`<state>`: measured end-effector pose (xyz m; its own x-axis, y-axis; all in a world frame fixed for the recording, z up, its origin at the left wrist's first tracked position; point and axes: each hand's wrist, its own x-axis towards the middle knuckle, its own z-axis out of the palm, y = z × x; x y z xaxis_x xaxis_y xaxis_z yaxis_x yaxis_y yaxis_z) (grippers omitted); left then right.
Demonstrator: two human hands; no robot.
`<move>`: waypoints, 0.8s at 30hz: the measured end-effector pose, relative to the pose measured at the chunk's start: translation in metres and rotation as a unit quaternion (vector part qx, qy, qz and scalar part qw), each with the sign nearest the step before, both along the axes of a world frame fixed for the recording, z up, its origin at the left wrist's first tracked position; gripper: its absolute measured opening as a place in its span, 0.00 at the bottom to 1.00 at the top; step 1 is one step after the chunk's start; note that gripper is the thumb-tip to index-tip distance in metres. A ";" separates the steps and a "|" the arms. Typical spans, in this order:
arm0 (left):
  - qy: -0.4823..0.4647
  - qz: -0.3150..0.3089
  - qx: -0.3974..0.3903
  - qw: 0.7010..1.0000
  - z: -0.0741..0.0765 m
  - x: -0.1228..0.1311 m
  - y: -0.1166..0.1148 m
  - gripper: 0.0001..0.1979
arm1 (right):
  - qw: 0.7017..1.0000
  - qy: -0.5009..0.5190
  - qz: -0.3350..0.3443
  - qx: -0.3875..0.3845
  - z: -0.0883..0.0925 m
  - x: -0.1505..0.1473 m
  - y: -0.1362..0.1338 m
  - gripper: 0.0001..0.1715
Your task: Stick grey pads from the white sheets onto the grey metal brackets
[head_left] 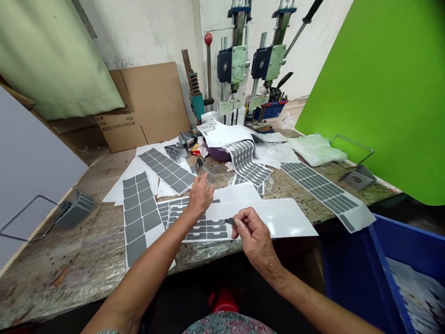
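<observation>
My right hand (256, 239) is closed in a pinch on a small dark grey sticker (229, 221), just above a sheet of grey stickers (198, 229) at the table's front edge. Farther back, my left hand (201, 197) reaches over the sheets, thumb and fingers apart. Its fingertips come close to a bent grey metal bracket (206, 168); whether they touch it I cannot tell. White backing paper (281, 218) lies to the right, its grey stickers gone.
More sticker sheets (139, 213) lie left, and another (320, 188) hangs over the right edge. Hand presses (238, 65) stand behind. Grey brackets (74, 208) sit far left, another bracket (358, 178) at right. A blue bin (389, 241) stands below right; green board (375, 102) flanks the table.
</observation>
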<state>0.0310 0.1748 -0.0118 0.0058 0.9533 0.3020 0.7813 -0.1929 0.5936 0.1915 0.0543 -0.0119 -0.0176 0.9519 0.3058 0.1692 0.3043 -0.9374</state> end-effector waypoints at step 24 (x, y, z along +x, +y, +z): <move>-0.718 -0.031 -0.299 0.628 -0.003 -0.028 -0.166 0.21 | 0.897 0.393 0.060 -0.192 0.008 -0.015 -0.034 0.16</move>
